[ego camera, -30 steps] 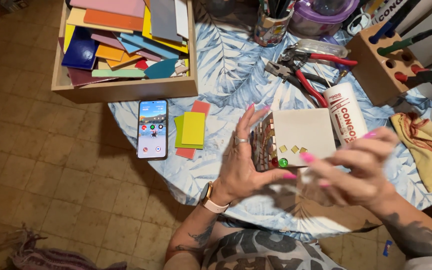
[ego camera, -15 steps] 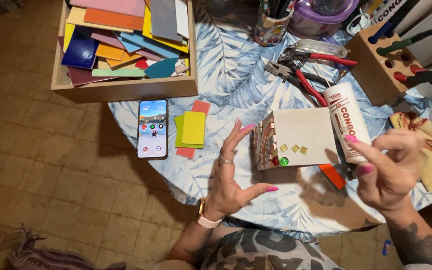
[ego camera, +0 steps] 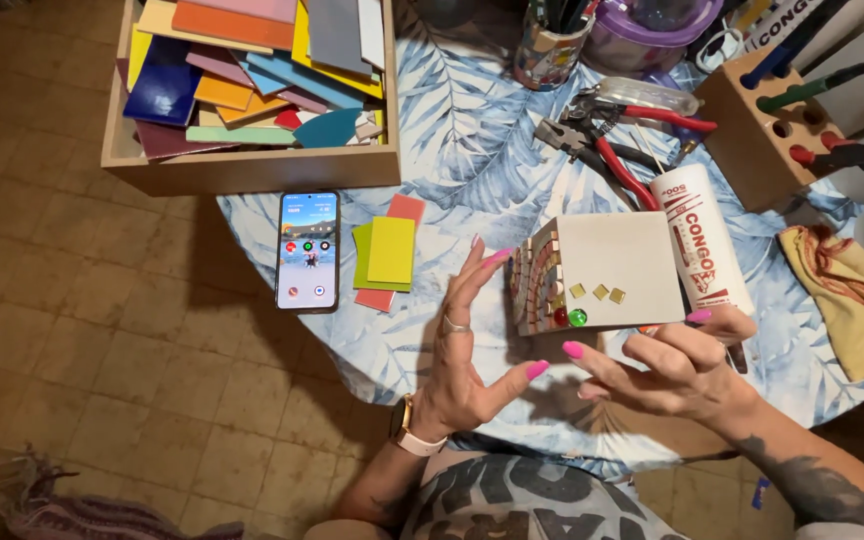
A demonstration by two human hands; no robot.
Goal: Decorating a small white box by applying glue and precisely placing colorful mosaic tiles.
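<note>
Mosaic box [ego camera: 607,268], white tube [ego camera: 704,245] beside, both hands apparently empty.

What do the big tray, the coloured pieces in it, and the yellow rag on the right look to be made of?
Tray: pale, unfinished-looking wood, thick plain walls.
Coloured pieces: probably glazed ceramic tile; flat, rigid, slightly glossy.
Yellow rag: soft woven cloth, crumpled in folds.
</note>
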